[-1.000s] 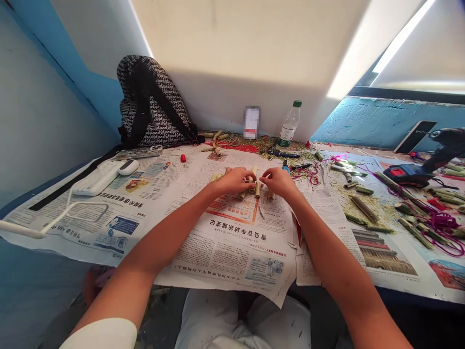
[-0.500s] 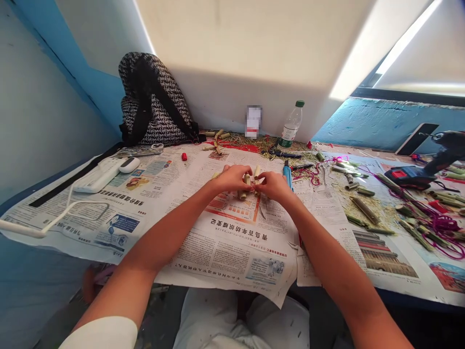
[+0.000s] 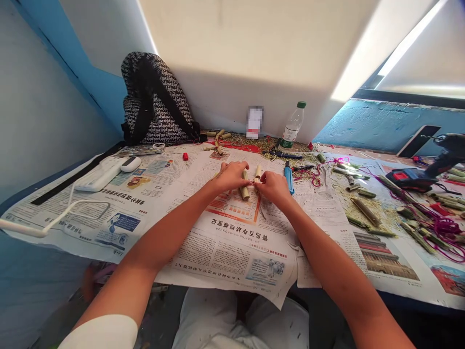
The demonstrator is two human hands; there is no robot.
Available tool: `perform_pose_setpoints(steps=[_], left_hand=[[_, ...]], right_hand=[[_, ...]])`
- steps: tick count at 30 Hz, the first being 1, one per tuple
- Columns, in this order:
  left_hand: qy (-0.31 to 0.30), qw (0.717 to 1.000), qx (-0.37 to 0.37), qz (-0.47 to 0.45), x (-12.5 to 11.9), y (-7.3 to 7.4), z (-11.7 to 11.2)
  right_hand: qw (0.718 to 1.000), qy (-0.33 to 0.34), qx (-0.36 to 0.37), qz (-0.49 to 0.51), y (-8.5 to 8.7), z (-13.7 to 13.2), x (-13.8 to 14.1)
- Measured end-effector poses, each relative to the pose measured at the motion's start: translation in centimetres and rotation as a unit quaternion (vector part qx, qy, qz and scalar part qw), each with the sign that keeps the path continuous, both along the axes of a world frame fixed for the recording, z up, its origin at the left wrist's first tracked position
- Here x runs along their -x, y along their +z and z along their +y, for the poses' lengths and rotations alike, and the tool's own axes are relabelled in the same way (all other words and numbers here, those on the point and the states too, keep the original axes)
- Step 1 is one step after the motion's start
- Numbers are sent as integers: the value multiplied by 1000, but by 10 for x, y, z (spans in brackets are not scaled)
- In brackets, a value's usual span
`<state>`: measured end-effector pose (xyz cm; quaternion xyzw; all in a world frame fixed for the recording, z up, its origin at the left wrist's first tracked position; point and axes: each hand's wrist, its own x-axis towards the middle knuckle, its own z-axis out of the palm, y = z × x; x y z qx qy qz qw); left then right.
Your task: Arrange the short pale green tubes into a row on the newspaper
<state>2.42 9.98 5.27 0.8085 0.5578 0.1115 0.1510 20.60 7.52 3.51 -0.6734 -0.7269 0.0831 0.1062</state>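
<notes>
My left hand (image 3: 231, 177) and my right hand (image 3: 273, 186) meet over a newspaper (image 3: 232, 232) spread on the table. Both are closed on short pale bamboo tubes (image 3: 244, 188). One tube slants down from under my left fingers; another (image 3: 257, 172) stands up between the two hands, pinched by my right fingertips. How many tubes lie under the hands is hidden. A blue-handled tool (image 3: 288, 176) lies just right of my right hand.
A patterned backpack (image 3: 156, 104) leans at the back left; a water bottle (image 3: 292, 127) stands at the back. White power strip (image 3: 100, 173) and cable at left. Several green bamboo pieces (image 3: 365, 212), purple cord (image 3: 445, 228) and a drill (image 3: 434, 162) crowd the right.
My hands have drawn closer together and shifted slightly left; the tubes between them have been gathered and turned, one now slanting out below my left hand.
</notes>
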Motion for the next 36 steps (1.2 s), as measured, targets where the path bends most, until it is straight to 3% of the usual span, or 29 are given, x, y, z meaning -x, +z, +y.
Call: perform_pose_setpoints(steps=[11,18,21,29,36], left_hand=[[-9,1000,2,8,1,-4,1],[-117,991,-61,24,-8,-23,2],[-132,989,-46,46,-14,-28,2],[-109,991,-52,65,-9,-20,-4],[-111,990,-58,71,-8,-18,-3]], right_hand=[[999,4,7,-33,1,-4,3],[993,-11,44,-110,9,-8,-3],[991,-32,42,-123,8,-3,-8],[995,-48,-26,-88,-9,19,-20],[996,-40,-70,-35,-2,20,-18]])
